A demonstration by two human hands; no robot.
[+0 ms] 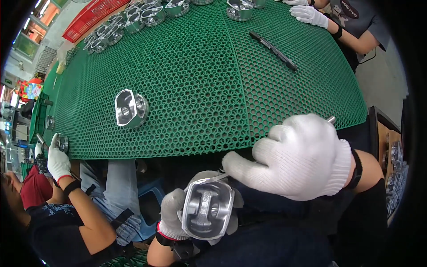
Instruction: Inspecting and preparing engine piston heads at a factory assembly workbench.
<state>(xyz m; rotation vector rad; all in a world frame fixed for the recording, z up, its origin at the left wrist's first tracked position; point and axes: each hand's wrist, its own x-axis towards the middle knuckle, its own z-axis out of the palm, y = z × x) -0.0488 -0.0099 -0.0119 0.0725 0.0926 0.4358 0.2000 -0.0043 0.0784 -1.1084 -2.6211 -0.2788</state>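
My left hand (172, 210), in a white knit glove, is closed around a shiny metal piston (207, 209). Its hollow underside faces up, showing the ribs and pin bosses inside. Over the near edge of the table, my gloved right hand (293, 160) grips a slim metal scraping tool (218, 178). The thin blade reaches the piston's upper rim, while the other end pokes out behind my knuckles. Most of the tool is hidden in my fist.
Green honeycomb matting (187, 89) covers the table. A lone piston (131, 109) sits there, with several more pistons (133, 20) grouped behind. A black pen-like tool (273, 50) lies at right. Gloved co-workers' hands are at left (58, 162) and far right (310, 17). A red basket (91, 20) stands back left.
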